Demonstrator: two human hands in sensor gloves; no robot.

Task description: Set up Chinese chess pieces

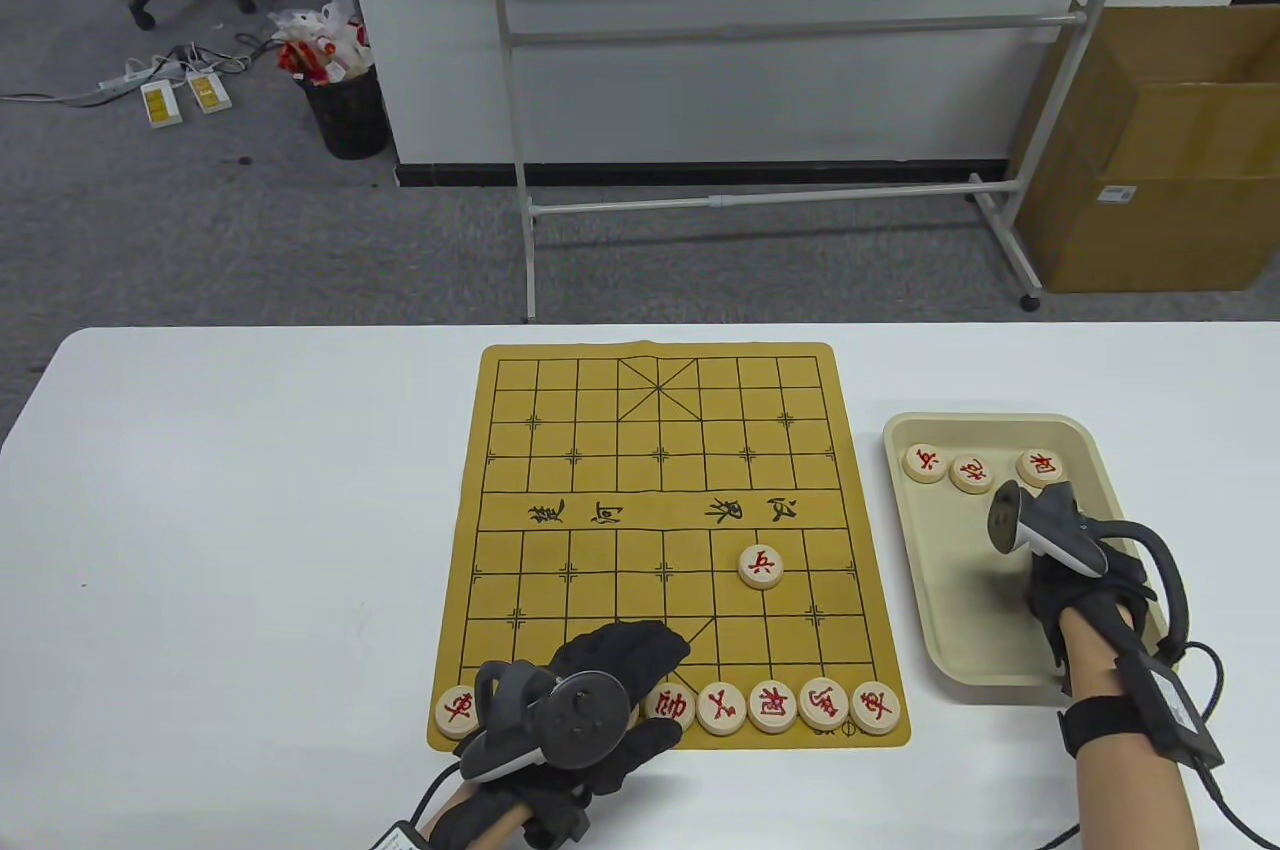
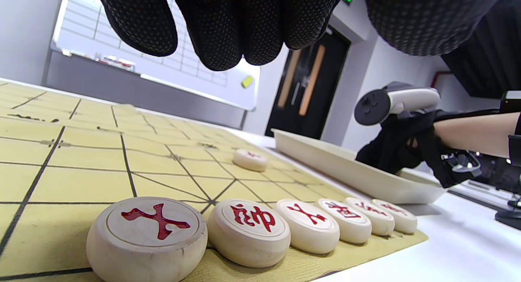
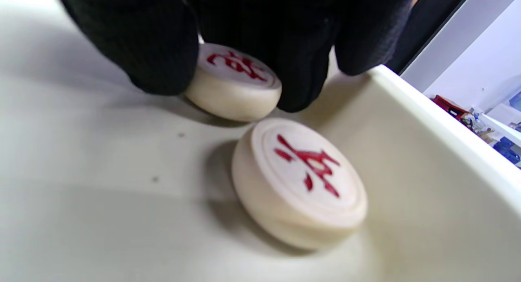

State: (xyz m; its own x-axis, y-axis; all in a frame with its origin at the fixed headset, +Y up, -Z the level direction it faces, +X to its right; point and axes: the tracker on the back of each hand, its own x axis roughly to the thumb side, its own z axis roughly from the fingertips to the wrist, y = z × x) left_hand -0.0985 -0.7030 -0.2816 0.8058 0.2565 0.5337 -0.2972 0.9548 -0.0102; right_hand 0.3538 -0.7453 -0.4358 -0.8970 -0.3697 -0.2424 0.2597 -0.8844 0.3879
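Chess pieces: round flat discs, no long axis; all lying flat, red characters face up.
Board (image 1: 660, 450): yellow mat on white bench (image 1: 230, 530), long axis running away from the person, river text across the middle.
Near row (image 1: 770, 705): discs side by side along the board's near edge, touching or nearly so; one more disc at the left corner (image 1: 458, 711); part of the row hidden under left hand.
Lone piece (image 1: 761, 567): on the board past the near row, right of centre, well apart from the others.
Tray (image 1: 1085, 450): cream, on the bench just right of the board; three discs (image 1: 971, 473) along its far end.
Left hand (image 1: 590, 690): over the near row's left part; in the left wrist view, fingers (image 2: 228, 25) hang side by side above the discs, apart from them, holding nothing.
Right hand (image 1: 1075, 580): inside the tray; in the right wrist view, fingers (image 3: 163, 50) curl down on both sides of a pinched disc (image 3: 234, 84), pinching its rim, disc resting on the tray floor.
Neighbouring disc (image 3: 301, 180): just beside the pinched one, near the tray wall, untouched.
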